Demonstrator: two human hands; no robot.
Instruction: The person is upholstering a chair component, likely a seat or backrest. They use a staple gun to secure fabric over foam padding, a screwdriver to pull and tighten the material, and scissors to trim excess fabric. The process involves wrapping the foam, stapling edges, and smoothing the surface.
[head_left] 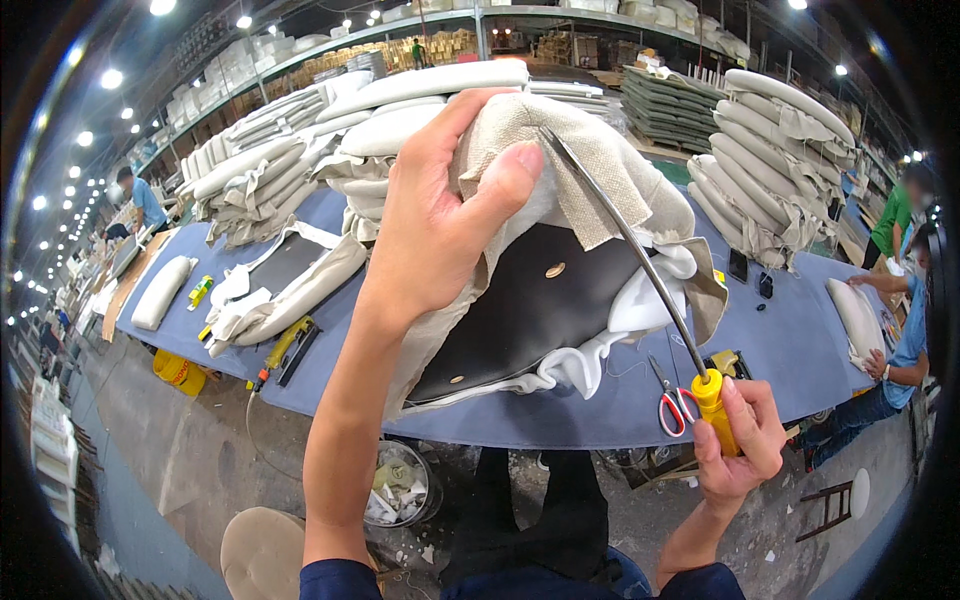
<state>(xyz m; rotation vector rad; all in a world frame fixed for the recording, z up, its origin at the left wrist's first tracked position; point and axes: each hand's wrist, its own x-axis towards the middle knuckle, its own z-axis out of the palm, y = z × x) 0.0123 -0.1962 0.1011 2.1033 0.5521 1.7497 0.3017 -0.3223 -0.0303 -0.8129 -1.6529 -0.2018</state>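
Note:
A padded seat panel lies before me with its black underside point(515, 315) facing up and beige woven fabric point(600, 190) loose around its edges. White lining point(640, 300) bunches along the right and near sides. My left hand point(435, 220) is closed on the fabric and padding at the far edge, thumb on top. In my right hand point(745, 440) is the yellow handle of a long screwdriver-like tool point(655, 275). Its thin metal shaft slants up and left, the tip by the fabric near my left thumb. Scissors point(674, 402) with red and white handles rest beside the tool's handle.
On the blue-grey table point(790, 350) a yellow staple gun point(288, 345) lies at left, near another partly covered cushion point(300, 300). Stacked beige cushions point(770, 150) rise at the far side. A scrap bucket point(400, 485) stands below the table. Another person point(905, 325) works at right.

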